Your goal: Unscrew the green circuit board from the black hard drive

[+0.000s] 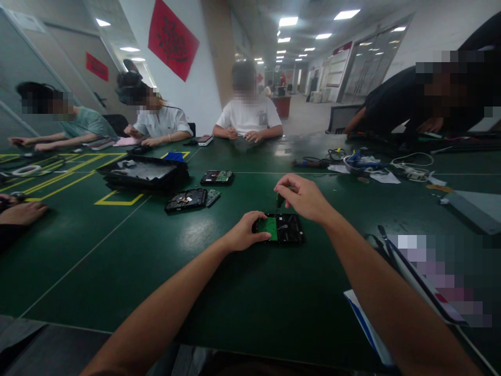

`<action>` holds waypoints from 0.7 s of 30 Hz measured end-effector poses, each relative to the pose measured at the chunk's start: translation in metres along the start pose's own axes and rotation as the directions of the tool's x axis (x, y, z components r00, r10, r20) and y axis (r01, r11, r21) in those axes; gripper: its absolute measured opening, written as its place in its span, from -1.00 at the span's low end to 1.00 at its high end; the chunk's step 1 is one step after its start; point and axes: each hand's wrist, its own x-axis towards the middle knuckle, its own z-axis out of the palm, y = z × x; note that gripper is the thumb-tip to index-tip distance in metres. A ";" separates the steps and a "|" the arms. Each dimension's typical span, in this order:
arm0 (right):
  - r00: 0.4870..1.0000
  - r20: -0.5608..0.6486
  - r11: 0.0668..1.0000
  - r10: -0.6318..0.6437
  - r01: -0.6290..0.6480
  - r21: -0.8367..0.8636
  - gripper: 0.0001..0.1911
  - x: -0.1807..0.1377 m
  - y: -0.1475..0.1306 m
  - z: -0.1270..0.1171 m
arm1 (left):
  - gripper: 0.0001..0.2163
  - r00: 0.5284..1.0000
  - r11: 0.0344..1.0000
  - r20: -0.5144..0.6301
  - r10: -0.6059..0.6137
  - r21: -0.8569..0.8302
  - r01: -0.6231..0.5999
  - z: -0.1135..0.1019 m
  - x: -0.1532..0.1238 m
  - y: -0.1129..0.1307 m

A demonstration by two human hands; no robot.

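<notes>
On the green table in front of me lies a black hard drive (290,228) with its green circuit board facing up. My left hand (247,230) grips the drive's left end, thumb at the near edge and fingers at the far edge. My right hand (299,196) is closed round the handle of a small screwdriver (279,200), held upright with its tip down at the drive's far side, near the board's edge. Whether the tip sits in a screw is too small to tell. Beyond my left hand lie another hard drive (186,200), a loose circuit board (213,197) and a further drive (217,177).
A black tray (143,172) stands at the back left. Tangled cables (360,161) lie at the back right, with a grey box (472,209) nearer. A blue-edged white item (368,326) is beside my right forearm. Several people sit or lean round the table (129,282).
</notes>
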 end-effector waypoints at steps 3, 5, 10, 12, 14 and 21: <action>0.999 0.045 0.999 0.008 -0.010 0.046 -0.68 0.000 -0.001 0.002 | -0.44 1.000 1.000 -0.008 0.010 0.000 -0.010 0.001 0.001 -0.002; 0.998 0.065 0.998 0.020 -0.023 0.057 -0.64 0.000 -0.002 0.002 | -0.44 1.000 1.000 -0.005 0.011 -0.002 -0.011 0.001 0.001 -0.002; 0.999 0.023 0.996 -0.037 0.039 -0.082 -0.70 0.001 -0.002 -0.003 | -0.44 1.000 1.000 0.008 0.004 -0.002 -0.004 0.000 0.000 -0.001; 1.000 0.001 0.994 -0.024 0.024 -0.107 -0.71 0.001 -0.002 -0.004 | -0.43 1.000 1.000 0.014 -0.004 -0.006 0.004 -0.001 0.000 -0.001; 1.000 -0.009 0.997 0.014 -0.014 -0.076 -0.70 0.001 -0.002 -0.003 | -0.43 1.000 1.000 0.019 -0.011 -0.005 0.011 -0.001 0.000 -0.001; 0.997 0.034 0.994 0.073 -0.075 0.073 -0.61 0.001 -0.001 0.000 | -0.43 1.000 1.000 -0.004 -0.002 -0.007 0.002 0.001 0.000 -0.004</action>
